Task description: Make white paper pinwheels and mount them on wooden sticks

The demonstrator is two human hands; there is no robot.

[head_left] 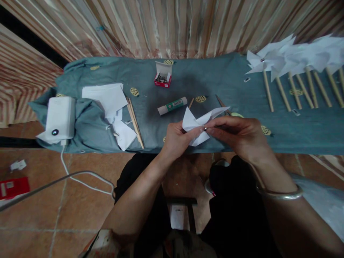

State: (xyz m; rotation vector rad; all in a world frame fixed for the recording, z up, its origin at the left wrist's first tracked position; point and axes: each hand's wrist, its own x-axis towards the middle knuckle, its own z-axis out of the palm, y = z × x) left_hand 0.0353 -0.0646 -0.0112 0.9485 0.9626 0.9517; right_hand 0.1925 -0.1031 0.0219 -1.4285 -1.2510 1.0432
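Observation:
A white paper pinwheel (197, 123) with folded blades is held up at the near edge of the cloth-covered table. My left hand (176, 139) is closed on its left side, the thumb lying across the paper near the middle. My right hand (238, 134) pinches a small shiny thumbtack (205, 129) at the pinwheel's centre. Behind the paper, the tip of a wooden stick (191, 103) shows, and scissors (220, 101) lie partly hidden by the paper and my right hand. A glue stick (172, 106) rests just beyond my left hand.
An open red box of thumbtacks (162, 80) stands farther back. At left lie white paper sheets (104, 96), wooden sticks (135, 123) and a white power bank (60, 118) with a cable. Several finished pinwheels (279, 59) lie at the right. A curtain (172, 28) hangs behind the table.

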